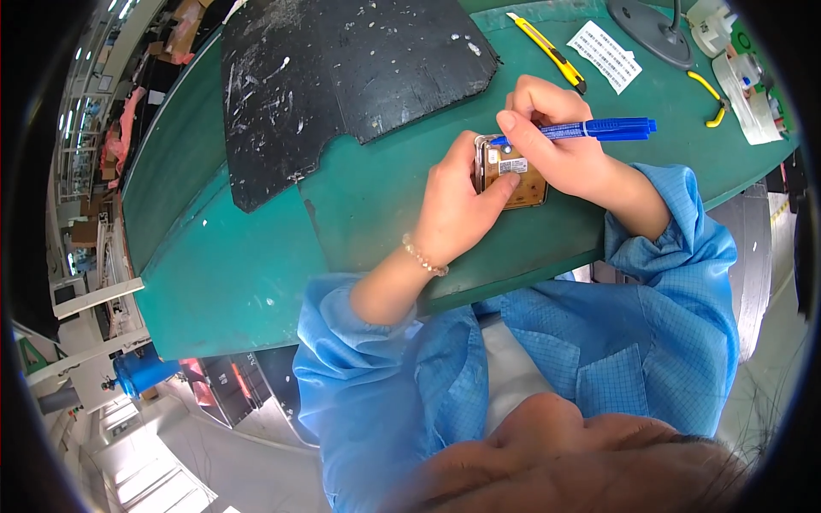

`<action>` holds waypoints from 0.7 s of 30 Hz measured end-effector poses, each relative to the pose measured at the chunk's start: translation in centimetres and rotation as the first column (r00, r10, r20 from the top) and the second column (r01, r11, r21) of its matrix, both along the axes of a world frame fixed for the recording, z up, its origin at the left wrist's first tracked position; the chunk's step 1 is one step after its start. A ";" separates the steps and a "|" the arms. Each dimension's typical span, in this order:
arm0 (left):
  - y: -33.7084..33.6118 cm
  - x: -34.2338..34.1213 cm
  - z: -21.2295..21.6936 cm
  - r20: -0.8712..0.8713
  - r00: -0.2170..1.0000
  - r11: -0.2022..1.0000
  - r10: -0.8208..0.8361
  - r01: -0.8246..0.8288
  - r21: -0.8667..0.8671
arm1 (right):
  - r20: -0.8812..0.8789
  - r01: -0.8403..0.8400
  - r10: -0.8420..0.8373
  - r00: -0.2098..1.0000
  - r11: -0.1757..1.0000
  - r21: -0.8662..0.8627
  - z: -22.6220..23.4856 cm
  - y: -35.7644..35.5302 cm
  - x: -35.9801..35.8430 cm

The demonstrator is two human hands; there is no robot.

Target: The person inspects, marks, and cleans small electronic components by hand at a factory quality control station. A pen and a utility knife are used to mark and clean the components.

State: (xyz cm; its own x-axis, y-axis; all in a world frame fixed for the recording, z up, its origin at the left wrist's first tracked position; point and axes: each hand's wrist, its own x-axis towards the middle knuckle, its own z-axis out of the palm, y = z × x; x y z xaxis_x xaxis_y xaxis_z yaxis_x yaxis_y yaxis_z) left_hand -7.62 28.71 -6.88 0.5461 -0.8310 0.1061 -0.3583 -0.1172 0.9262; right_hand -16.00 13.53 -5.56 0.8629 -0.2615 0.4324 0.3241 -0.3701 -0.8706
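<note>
My left hand (455, 203) grips a small flat rectangular device (528, 193) by its left side, the thumb lying across its face. The device has a brownish-gold face, a metal-looking rim and a small white printed label (513, 166). Closed around a blue marker (609, 129) is my right hand (569, 145), above the device's right side. The marker's tip points left, at or just over the device's upper part; whether it touches cannot be made out. Its blue back end sticks out to the right of the hand.
A worn black board (342, 77) covers the far left of the green table (231, 274). Beyond my hands lie a yellow utility knife (547, 51) and a printed label sheet (605, 56). A dark round stand base (654, 34) and yellow-handled tool (717, 109) are at the far right.
</note>
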 end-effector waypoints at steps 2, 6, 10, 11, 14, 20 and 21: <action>0.0 0.0 0.1 -0.004 1.000 1.000 -0.002 0.002 0.000 | -0.003 0.014 -0.015 1.000 0.999 -0.031 -0.1 0.0 0.0; 0.1 -0.1 0.2 -0.009 1.000 1.000 -0.001 0.001 0.006 | 0.016 0.022 -0.021 1.000 0.998 -0.065 0.0 0.0 0.0; 0.1 -0.1 0.0 0.018 1.000 1.000 0.003 -0.003 0.013 | 0.005 0.023 -0.022 1.000 0.995 -0.100 0.2 0.1 0.0; 0.1 -0.1 0.1 0.008 1.000 1.000 0.003 -0.003 0.012 | 0.003 0.020 -0.020 1.000 0.994 -0.109 0.3 0.1 -0.1; 0.1 -0.1 0.1 -0.006 1.000 1.000 0.007 -0.007 0.017 | 0.013 0.007 -0.005 1.000 0.994 -0.112 0.0 0.0 0.0; 0.1 0.1 -0.1 -0.039 0.999 1.000 -0.012 0.012 0.012 | 0.049 -0.070 0.069 0.996 0.997 0.036 -0.5 -0.4 0.0; 0.1 0.2 -0.2 -0.069 0.997 0.999 -0.024 0.026 0.020 | 0.049 -0.071 0.069 0.996 0.997 0.037 -0.2 -0.4 0.0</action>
State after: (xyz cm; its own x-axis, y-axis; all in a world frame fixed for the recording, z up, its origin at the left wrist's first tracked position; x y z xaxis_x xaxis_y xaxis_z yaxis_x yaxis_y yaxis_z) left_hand -7.43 28.83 -7.13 0.5306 -0.8460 0.0514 -0.2967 -0.1285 0.9463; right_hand -16.05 13.16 -5.77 0.8583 -0.2185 0.4643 0.3896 -0.3115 -0.8667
